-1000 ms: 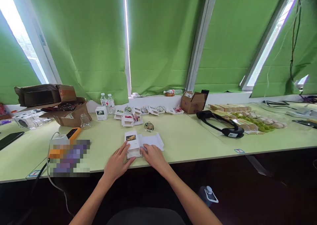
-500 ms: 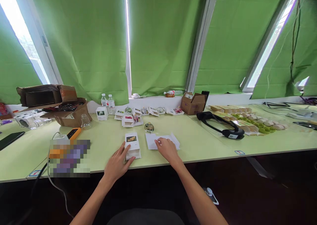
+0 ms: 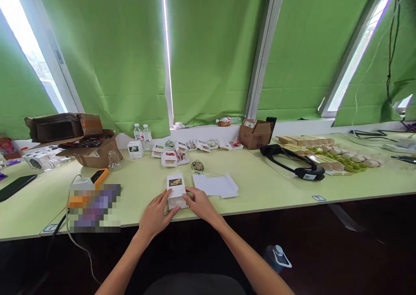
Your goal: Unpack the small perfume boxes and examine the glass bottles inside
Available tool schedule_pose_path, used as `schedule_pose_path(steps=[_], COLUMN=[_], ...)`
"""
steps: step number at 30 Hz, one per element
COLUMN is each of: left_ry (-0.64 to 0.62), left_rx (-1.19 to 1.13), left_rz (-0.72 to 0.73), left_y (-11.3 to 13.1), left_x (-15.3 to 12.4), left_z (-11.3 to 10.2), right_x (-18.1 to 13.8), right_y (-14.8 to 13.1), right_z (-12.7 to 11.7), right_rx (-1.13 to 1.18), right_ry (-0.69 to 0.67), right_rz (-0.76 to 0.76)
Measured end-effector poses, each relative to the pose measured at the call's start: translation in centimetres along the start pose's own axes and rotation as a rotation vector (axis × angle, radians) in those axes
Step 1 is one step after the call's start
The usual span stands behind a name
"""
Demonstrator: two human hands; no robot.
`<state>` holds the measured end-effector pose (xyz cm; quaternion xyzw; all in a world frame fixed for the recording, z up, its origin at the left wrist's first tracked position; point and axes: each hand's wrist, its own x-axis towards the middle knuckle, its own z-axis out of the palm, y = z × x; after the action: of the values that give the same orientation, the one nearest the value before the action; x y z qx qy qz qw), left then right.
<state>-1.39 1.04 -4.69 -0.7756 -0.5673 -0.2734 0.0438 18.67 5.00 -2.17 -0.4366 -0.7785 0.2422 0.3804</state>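
Note:
A small white box (image 3: 176, 182) with a yellow-flower picture lies on the table in front of me. My left hand (image 3: 157, 213) grips its left side, fingers on the top face and thumb by the near end. From the right, my right hand (image 3: 202, 206) holds the same box, thumb and fingertips at its edge. Beside my right hand lies a flat white paper piece (image 3: 216, 185) with folded-out flaps. Just beyond the box sits a small round clear ornament (image 3: 197, 166) with gold-coloured contents.
Several small white boxes and ornaments (image 3: 169, 157) stand in a row farther back. A brown carton (image 3: 255, 134), a black headset (image 3: 300, 167) and egg-carton trays (image 3: 349, 165) are to the right. Left are open cardboard boxes (image 3: 92, 155), a glass jar (image 3: 114, 160) and a phone (image 3: 17, 186).
My right hand has left the white paper and moved left onto the small box. My left hand stays on the box. The view has shifted slightly.

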Motion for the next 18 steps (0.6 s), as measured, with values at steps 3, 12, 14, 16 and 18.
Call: schedule_pose_path(steps=[3,12,14,16,18], left_ry=[-0.020,-0.037,-0.035,-0.047,-0.063], left_rx=[-0.045,-0.164,-0.166,-0.172,-0.180], left_rz=[-0.043,-0.070,-0.055,-0.045,-0.043], left_y=[-0.1,-0.2,-0.1,-0.1,-0.1], left_x=[0.1,0.4,0.4,0.4,0.4], left_z=[-0.3,-1.0,-1.0,-1.0,-1.1], right_x=[0.2,0.7,0.6,0.4,0.2], right_y=[0.3,2.0,2.2,2.3,2.4], right_z=[0.1,0.2,0.3,0.4,0.4], right_rx=[0.037,0.332,0.401,0.426,0.413], right_ry=[0.003,-0.025,0.012,0.030,0.025], right_rz=[0.013,0.224,0.249,0.246,0.239])
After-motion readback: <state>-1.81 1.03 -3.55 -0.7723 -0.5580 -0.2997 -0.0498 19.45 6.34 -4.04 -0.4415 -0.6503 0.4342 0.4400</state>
